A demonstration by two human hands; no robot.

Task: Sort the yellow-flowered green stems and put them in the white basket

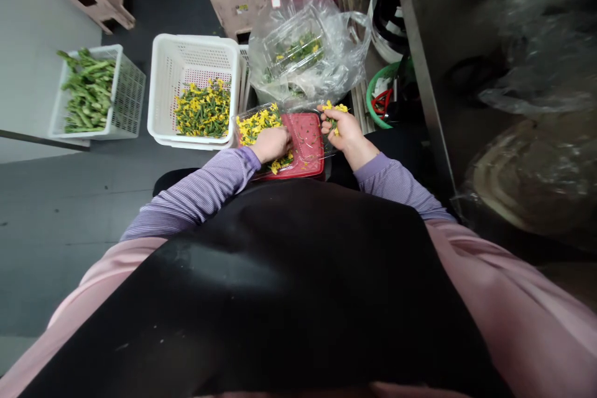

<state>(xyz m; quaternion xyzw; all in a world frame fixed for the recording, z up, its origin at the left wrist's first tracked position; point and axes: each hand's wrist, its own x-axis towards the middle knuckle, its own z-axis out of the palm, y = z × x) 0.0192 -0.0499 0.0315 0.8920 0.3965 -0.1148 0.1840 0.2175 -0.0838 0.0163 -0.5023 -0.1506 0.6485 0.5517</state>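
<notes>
A clear plastic box on my lap holds yellow flowers (257,125) with green stems in its left part. Beneath it lies a red lid or tray (311,130), seen through the clear plastic. Over the flowers is my left hand (272,144), its fingers curled down at the box; what they grip, if anything, is hidden. To the right, my right hand (344,130) is closed around a small bunch of yellow flowers (336,108), palm turned up, beside the box's right edge.
At the left stand a white basket (156,81) of yellow flowers and another basket (127,96) of green stalks. Ahead is a clear plastic bag (265,31) with a clear box. A green basin (372,94) and a metal edge (426,74) are at the right.
</notes>
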